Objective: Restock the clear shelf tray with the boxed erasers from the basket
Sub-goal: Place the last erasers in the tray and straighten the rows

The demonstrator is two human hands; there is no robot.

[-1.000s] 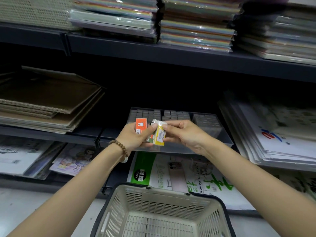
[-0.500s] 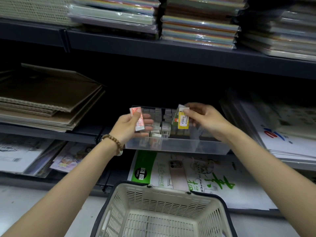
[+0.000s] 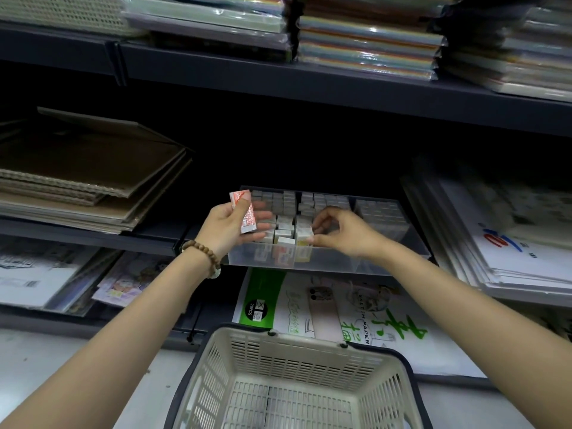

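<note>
pinching two boxed erasers [image 3: 246, 216]: left hand [image 3: 227, 226], right hand [image 3: 343, 235]

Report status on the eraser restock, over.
Left hand grips an orange boxed eraser above the tray's left end. Right hand pinches a yellow boxed eraser in the front row of the clear tray. Nothing in the way.

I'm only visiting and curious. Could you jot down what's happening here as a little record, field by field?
Tray: clear plastic shelf tray, rows of small boxes inside
Left hand: grips orange-and-white boxed eraser over the tray's left end
Right hand: pinches yellow-and-white boxed eraser at the tray's front row
Basket: cream slatted plastic basket below the shelf, no boxes visible inside
</note>
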